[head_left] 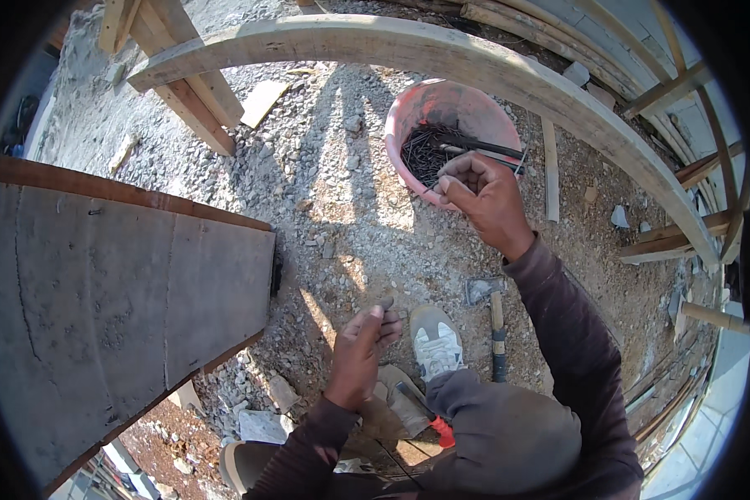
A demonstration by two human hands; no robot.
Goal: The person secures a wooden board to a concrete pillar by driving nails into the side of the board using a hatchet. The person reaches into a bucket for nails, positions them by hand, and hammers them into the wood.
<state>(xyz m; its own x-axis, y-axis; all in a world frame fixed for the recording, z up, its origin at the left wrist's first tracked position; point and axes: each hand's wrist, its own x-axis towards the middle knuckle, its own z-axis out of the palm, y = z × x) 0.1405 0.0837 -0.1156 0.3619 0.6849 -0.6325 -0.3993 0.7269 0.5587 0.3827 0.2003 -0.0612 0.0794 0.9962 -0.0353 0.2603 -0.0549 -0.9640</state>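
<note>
A pink bucket (pixel 397 154) stands on the gravel ahead of me, with a heap of dark nails (pixel 423 154) inside. Across its right side lies a tool with a black handle (pixel 485 144). My right hand (pixel 487 196) is closed in a pinch at the bucket's near rim; whatever is between thumb and fingers is too small to name. Lower and further left, my left hand (pixel 361 350) is also pinched closed above the ground. Something small may be at its fingertips, but I cannot make it out.
A hammer-like tool (pixel 497 333) lies right of my shoe (pixel 436 342). At the left is a large grey board panel (pixel 133 292). A long timber beam (pixel 350 42) crosses the far side, beside wooden posts (pixel 196 100). A red-ended tool (pixel 442 432) is near my legs.
</note>
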